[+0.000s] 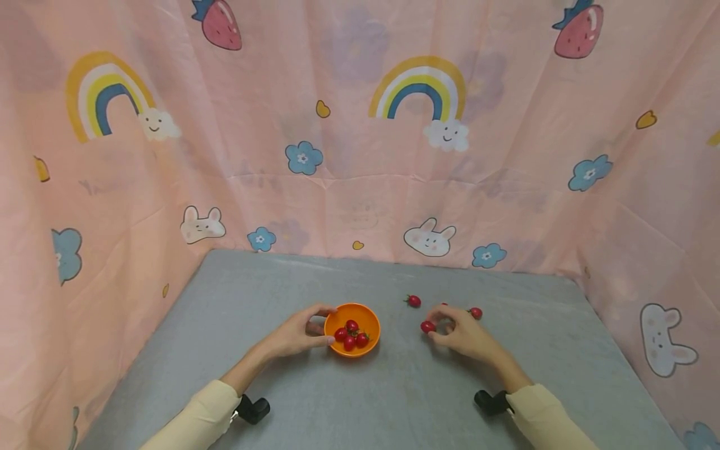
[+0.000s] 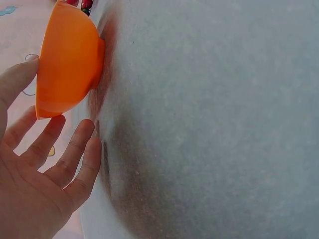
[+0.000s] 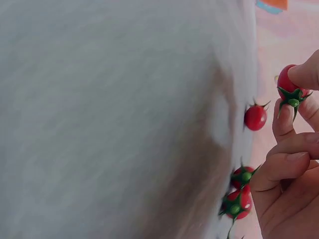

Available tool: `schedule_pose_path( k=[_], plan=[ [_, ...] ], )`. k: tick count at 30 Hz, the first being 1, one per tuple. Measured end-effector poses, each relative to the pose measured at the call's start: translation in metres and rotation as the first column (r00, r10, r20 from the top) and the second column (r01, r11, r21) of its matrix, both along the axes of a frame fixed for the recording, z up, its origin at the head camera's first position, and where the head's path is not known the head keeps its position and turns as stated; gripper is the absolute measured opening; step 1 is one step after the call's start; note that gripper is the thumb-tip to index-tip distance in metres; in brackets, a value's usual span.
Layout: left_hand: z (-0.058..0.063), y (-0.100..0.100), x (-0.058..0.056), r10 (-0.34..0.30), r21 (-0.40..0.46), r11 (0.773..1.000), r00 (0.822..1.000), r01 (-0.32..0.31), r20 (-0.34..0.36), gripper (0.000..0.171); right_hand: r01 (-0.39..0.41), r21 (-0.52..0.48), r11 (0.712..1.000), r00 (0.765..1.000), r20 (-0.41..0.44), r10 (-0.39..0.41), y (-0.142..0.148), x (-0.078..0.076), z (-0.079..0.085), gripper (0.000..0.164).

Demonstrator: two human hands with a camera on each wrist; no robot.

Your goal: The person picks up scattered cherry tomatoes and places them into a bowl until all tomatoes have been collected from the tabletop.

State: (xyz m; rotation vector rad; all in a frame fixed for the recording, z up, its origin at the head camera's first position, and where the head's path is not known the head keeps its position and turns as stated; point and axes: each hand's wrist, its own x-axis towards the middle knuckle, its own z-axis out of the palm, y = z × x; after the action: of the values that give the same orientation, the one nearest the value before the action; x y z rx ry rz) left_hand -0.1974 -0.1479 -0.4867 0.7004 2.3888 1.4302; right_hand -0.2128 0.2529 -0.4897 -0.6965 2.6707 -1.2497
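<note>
My left hand (image 1: pixel 298 330) holds the left side of an orange bowl (image 1: pixel 368 317), thumb at the near rim and fingertips toward the far rim. In the left wrist view the bowl (image 2: pixel 70 59) stands upright on the table. Several red cherry tomatoes (image 1: pixel 349 343) lie inside it. To the right of the bowl, my right hand (image 1: pixel 467 334) pinches a cherry tomato (image 1: pixel 428 327) between thumb and fingers, above the table. The right wrist view shows the green stem of this tomato (image 3: pixel 285 78). Its other fingers are bent loosely.
Beyond the right hand lie a cherry tomato (image 1: pixel 413 301) and another tomato (image 1: pixel 475 313); one more between them is mostly hidden by the hand. A grey cloth covers the table (image 1: pixel 270 281). Pink patterned curtains (image 1: pixel 349 206) enclose the back and sides.
</note>
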Motion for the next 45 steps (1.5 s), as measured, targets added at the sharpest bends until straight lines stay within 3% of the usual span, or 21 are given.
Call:
schedule_pose_path(
  k=[14,30,45],
  plan=[
    [-0.001,-0.001,0.0,0.005,-0.01,1.0,1.0,-0.005,0.009,0.057,-0.028,-0.073,0.997,0.999,0.026,0.03,-0.034,-0.01,0.013,0.026],
    [0.0,-0.001,-0.002,0.008,0.002,1.0,1.0,-0.008,0.017,0.057,-0.121,-0.101,0.987,0.992,-0.033,0.119,-0.073,-0.019,0.023,0.024],
    [0.0,0.0,-0.001,0.008,-0.008,1.0,1.0,-0.008,0.019,0.055,-0.19,-0.114,0.975,0.98,0.036,0.195,-0.099,-0.019,0.02,0.022]
  ],
)
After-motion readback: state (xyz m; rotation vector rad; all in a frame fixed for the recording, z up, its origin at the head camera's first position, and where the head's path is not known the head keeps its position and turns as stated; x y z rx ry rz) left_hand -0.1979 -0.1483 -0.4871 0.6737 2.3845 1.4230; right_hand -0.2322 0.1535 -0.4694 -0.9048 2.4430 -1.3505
